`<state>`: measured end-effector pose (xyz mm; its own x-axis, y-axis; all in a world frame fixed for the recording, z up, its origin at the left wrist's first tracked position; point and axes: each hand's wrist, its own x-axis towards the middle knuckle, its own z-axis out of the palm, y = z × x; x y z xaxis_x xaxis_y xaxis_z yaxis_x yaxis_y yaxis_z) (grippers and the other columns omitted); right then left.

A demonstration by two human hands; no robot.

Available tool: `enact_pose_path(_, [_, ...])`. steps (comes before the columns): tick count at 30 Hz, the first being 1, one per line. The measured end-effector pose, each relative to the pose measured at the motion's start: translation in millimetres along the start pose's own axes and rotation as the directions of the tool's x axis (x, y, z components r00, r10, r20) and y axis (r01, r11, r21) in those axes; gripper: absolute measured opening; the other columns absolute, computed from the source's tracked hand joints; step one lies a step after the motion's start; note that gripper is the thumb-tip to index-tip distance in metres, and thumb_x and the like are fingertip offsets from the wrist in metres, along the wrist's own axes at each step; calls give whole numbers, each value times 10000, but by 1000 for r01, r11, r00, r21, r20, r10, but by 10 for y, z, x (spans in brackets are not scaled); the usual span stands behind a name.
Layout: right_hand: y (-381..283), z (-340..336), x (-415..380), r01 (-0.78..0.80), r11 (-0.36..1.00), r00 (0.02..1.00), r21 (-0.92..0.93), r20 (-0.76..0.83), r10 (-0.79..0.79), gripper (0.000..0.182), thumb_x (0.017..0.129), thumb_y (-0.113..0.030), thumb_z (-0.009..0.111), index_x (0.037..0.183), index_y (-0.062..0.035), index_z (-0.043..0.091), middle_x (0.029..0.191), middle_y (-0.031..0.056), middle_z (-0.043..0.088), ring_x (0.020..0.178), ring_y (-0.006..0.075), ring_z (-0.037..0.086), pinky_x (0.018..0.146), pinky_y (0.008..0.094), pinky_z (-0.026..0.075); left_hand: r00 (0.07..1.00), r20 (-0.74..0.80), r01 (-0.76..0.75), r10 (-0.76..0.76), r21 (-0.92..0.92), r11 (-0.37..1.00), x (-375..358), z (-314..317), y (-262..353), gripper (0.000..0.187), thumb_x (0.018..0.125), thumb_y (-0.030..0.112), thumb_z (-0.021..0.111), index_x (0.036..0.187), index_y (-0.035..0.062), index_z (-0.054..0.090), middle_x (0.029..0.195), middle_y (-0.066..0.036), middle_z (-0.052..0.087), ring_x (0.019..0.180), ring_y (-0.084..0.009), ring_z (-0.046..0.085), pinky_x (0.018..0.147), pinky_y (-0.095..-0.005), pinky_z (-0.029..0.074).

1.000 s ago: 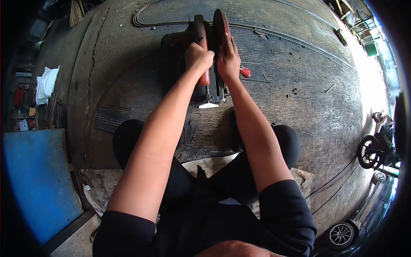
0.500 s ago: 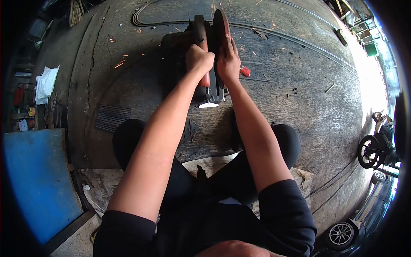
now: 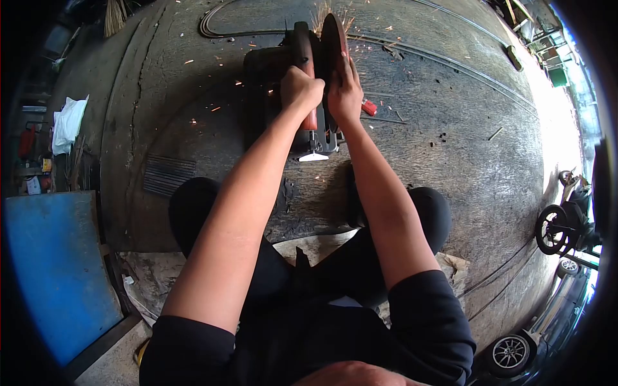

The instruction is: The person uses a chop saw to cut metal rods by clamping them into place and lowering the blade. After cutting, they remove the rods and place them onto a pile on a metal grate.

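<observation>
A dark cut-off saw (image 3: 270, 77) with a red handle (image 3: 309, 118) and a reddish blade guard (image 3: 333, 35) stands on the concrete floor in front of me. My left hand (image 3: 300, 87) is closed around the red handle. My right hand (image 3: 346, 90) lies flat against the blade guard's right side, fingers stretched up along it. Orange sparks (image 3: 212, 108) scatter over the floor to the left and behind the saw. What lies under the blade is hidden by the machine and my hands. My knees in dark trousers flank the saw's near end.
Thin steel rods (image 3: 444, 61) curve across the floor behind and to the right. A small red object (image 3: 368, 108) lies beside my right wrist. A blue board (image 3: 55, 270) and a white cloth (image 3: 67, 125) sit at left; a scooter (image 3: 566, 222) and a car wheel (image 3: 512, 352) at right.
A second ago no sparks flew; now sparks spray left and behind the saw. My hands have stayed put on the handle and guard.
</observation>
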<state>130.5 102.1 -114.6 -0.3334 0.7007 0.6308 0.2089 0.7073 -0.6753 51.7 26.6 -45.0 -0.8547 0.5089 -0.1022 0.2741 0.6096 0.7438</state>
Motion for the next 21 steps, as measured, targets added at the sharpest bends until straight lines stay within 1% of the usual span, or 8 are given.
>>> enact_pose_path(4, [-19, -9, 10, 11, 1000, 1000, 15, -1, -11, 447, 919, -146, 525, 1364, -149, 480, 1301, 264, 510, 1099, 451, 559, 846, 458, 516, 1000, 14, 24, -24, -3, 1000, -17, -22, 30, 422, 664, 188, 702, 957, -94, 590, 934, -281, 659, 896, -367, 676, 796, -403, 532])
enact_pose_path(6, [-25, -9, 6, 8, 1000, 1000, 8, -1, -8, 443, 920, -145, 523, 1361, -140, 482, 1295, 266, 513, 1100, 450, 558, 846, 458, 516, 998, 34, 45, -44, -34, 998, -33, -33, 51, 377, 673, 134, 656, 973, -83, 581, 973, -308, 645, 974, -411, 642, 878, -432, 509])
enact_pose_path(12, [-24, -7, 10, 12, 1000, 1000, -13, -3, -12, 431, 923, -145, 523, 1352, -134, 489, 1290, 273, 513, 1104, 451, 555, 849, 458, 516, 997, 47, 57, -56, -19, 998, -38, -47, 61, 382, 677, 141, 660, 977, -82, 580, 978, -306, 645, 973, -410, 643, 879, -432, 510])
enact_pose_path(17, [-29, -10, 0, -3, 1000, 1000, 28, -6, 3, 432, 922, -148, 529, 1352, -140, 490, 1295, 272, 509, 1110, 449, 553, 860, 458, 513, 998, 47, 49, -48, -21, 999, -54, -55, 66, 379, 677, 138, 656, 979, -79, 581, 978, -305, 646, 974, -409, 643, 881, -433, 509])
enact_pose_path(21, [-34, -14, 3, 3, 1000, 1000, 16, -6, -3, 434, 921, -149, 532, 1353, -143, 491, 1298, 265, 509, 1110, 448, 554, 862, 454, 513, 998, 45, 52, -51, -17, 999, -41, -38, 49, 381, 678, 141, 656, 976, -82, 581, 974, -307, 646, 972, -411, 643, 881, -434, 509])
